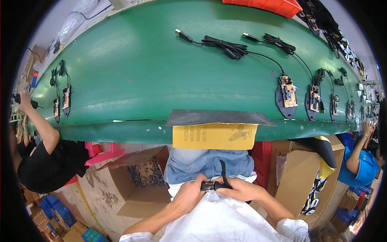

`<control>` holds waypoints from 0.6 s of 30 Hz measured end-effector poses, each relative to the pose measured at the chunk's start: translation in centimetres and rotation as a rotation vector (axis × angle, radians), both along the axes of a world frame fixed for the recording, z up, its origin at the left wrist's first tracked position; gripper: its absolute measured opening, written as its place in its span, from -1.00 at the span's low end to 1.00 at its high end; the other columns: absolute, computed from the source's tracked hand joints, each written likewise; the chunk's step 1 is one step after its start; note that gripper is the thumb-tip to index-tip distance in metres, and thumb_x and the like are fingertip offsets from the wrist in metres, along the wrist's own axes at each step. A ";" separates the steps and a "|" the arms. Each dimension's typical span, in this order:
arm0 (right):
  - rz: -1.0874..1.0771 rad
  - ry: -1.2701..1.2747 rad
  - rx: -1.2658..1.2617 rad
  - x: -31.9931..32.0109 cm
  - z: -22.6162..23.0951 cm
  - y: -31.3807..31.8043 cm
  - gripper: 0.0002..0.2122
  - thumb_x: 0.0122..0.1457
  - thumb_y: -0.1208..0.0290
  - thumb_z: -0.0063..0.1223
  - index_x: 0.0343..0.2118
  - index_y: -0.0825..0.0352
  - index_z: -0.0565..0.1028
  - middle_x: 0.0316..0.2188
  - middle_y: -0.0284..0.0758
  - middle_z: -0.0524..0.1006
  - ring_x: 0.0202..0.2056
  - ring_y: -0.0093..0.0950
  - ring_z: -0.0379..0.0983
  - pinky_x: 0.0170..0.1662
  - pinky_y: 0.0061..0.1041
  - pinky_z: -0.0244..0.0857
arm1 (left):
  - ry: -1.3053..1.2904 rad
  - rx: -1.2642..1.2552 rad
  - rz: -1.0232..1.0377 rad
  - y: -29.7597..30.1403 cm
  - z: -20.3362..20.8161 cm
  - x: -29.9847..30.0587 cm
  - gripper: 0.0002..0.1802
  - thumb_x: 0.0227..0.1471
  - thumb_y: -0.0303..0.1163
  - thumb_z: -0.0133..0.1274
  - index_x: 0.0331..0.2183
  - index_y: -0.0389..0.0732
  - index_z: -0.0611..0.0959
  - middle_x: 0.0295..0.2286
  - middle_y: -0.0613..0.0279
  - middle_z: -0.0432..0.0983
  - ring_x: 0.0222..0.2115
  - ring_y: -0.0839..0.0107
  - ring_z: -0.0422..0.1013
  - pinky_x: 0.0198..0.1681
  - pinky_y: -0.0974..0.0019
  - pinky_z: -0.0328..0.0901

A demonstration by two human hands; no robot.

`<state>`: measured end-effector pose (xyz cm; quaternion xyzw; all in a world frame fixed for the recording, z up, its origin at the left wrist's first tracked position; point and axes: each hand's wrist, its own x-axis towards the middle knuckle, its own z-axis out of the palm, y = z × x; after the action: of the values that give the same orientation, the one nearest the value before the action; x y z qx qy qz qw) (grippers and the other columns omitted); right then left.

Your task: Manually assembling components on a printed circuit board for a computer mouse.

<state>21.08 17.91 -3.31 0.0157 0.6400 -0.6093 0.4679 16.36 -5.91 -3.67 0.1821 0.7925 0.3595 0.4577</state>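
Note:
Low in front of my white shirt, at the waist, my hands meet on a black strap buckle [209, 186]. My left hand [191, 194] grips its left end, fingers curled round it. From the other side my right hand [238, 189] is closed on its right part, where a loose black strap end [223, 171] sticks up. The fingers partly hide the buckle, and I cannot tell whether its halves are joined. Just beyond my lap, a yellow printed sheet [213, 137] hangs at the bench edge under a dark grey sheet [217, 117].
On the green bench [141, 68], open computer-mouse bases with circuit boards [287, 94] and coiled cables [225, 46] lie to the right, others at left. A red bin [264, 6] stands at the back. Cardboard boxes [141, 201] flank my lap. People sit on both sides.

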 end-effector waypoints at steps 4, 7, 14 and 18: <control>0.019 0.042 -0.029 0.0 -0.1 -0.4 -0.62 0.41 0.05 -0.11 -0.02 0.33 0.38 -0.36 -0.18 0.50 -0.31 -0.29 0.44 -0.17 -0.31 0.31 | 0.005 0.000 -0.030 0.0 0.5 -0.5 -0.69 0.17 -0.38 0.04 -0.08 -0.25 0.38 -0.50 -0.24 0.56 -0.41 -0.21 0.53 -0.36 -0.11 0.37; 0.000 0.040 -0.031 0.0 -0.1 -0.5 -0.65 0.39 0.17 -0.02 0.03 0.37 0.43 -0.31 -0.27 0.54 -0.27 -0.45 0.45 -0.14 -0.40 0.33 | -0.023 -0.027 -0.063 0.0 0.8 -0.9 -0.69 0.18 -0.37 0.04 -0.09 -0.25 0.37 -0.50 -0.24 0.56 -0.42 -0.21 0.53 -0.36 -0.11 0.37; 0.060 0.014 -0.033 -0.3 0.1 -1.0 -0.57 0.39 0.10 -0.07 0.09 0.38 0.40 -0.23 -0.12 0.56 -0.22 -0.28 0.50 -0.09 -0.33 0.34 | -0.003 -0.042 -0.155 -0.1 1.3 -0.9 -0.74 0.17 -0.43 -0.02 -0.12 -0.29 0.37 -0.50 -0.21 0.57 -0.41 -0.20 0.54 -0.36 -0.09 0.38; 0.153 0.135 -0.002 0.0 -0.3 -1.2 -0.56 0.40 0.11 -0.06 0.14 0.37 0.38 -0.23 -0.11 0.58 -0.22 -0.29 0.53 -0.10 -0.34 0.36 | 0.017 -0.028 -0.257 -0.3 1.4 -1.0 -0.61 0.11 -0.52 -0.06 0.00 -0.34 0.33 -0.48 -0.23 0.58 -0.40 -0.20 0.55 -0.36 -0.08 0.40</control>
<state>21.09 16.67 -3.64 -0.0744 0.6688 -0.5721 0.4689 15.32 -6.24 -2.26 0.2788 0.7715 0.2853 0.4957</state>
